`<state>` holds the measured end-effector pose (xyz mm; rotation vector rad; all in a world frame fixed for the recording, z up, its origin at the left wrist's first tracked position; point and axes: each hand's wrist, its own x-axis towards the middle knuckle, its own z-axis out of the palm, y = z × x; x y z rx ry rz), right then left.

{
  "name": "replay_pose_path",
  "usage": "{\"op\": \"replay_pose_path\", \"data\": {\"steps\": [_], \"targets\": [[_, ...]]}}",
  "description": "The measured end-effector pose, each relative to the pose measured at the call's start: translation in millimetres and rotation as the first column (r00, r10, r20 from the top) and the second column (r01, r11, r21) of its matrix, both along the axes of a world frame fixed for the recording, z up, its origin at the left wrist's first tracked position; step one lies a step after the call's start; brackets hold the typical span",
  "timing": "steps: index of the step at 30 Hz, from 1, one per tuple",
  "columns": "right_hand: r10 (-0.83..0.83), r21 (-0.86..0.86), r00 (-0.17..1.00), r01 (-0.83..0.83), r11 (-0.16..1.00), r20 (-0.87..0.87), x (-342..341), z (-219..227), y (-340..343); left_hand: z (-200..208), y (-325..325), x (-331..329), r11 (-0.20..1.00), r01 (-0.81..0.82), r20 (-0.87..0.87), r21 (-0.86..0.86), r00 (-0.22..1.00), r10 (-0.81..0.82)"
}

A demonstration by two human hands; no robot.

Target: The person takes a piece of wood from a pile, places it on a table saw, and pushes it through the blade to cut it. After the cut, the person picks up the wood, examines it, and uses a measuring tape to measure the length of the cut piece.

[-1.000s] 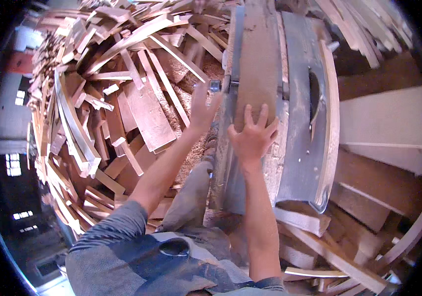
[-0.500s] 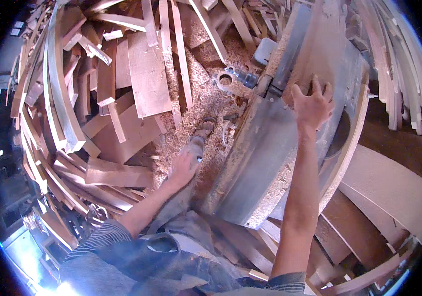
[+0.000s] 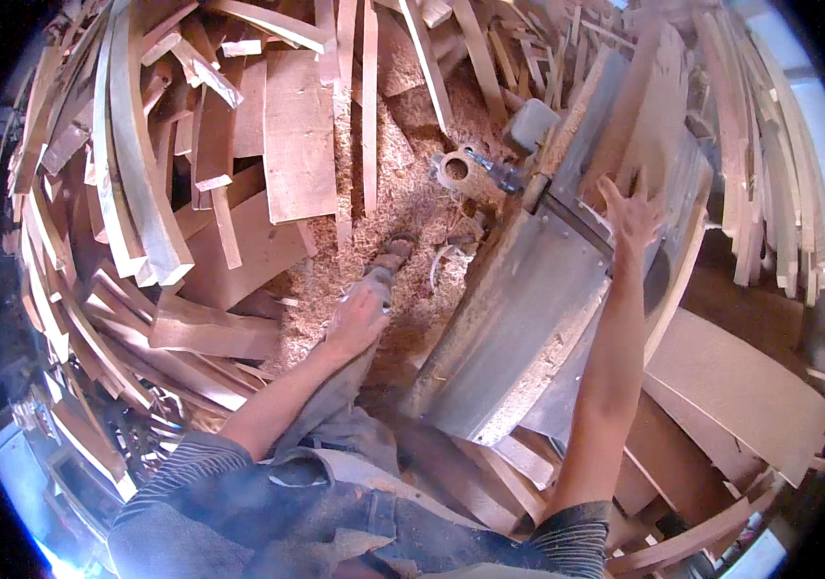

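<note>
My right hand (image 3: 634, 218) reaches forward over the jointer planer, fingers spread on the near end of a wooden board (image 3: 646, 101). It is open and presses or rests on the wood without wrapping round it. The board lies along the far metal table, past the dark slot across the machine. In front of the slot is the bare near table (image 3: 509, 309) of the planer (image 3: 475, 372), with shavings along its edges. My left hand (image 3: 360, 311) lies over my bent knee, above my shoe (image 3: 398, 246). Its fingers drape loosely over the trouser leg, partly hidden.
Wood shavings (image 3: 335, 270) cover the floor left of the machine. Long offcuts and planks (image 3: 302, 145) pile up at the left and back. A stack of strips (image 3: 755, 164) stands at the far right, wide boards (image 3: 741, 386) below it. A metal clamp-like fitting (image 3: 456, 169) juts from the planer's side.
My right hand and the board have moved forward, away from me, and more of the slot shows. My left hand stays at my knee. The view has shifted slightly.
</note>
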<state>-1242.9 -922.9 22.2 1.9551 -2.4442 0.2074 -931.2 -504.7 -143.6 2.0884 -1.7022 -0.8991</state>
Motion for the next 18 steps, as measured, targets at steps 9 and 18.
{"op": "replay_pose_path", "data": {"steps": [9, 18], "targets": [[0.017, 0.134, 1.000, -0.016, 0.991, -0.009, -16, -5, 1, 3, 5, 8, 0.996, 0.033, -0.026, -0.079, 0.999, -0.035], [0.021, 0.026, 0.994, -0.024, 0.999, 0.105, 6, -2, 221, 2, 23, 1, 0.987, 0.128, -0.129, -0.093, 0.982, -0.139]]}}
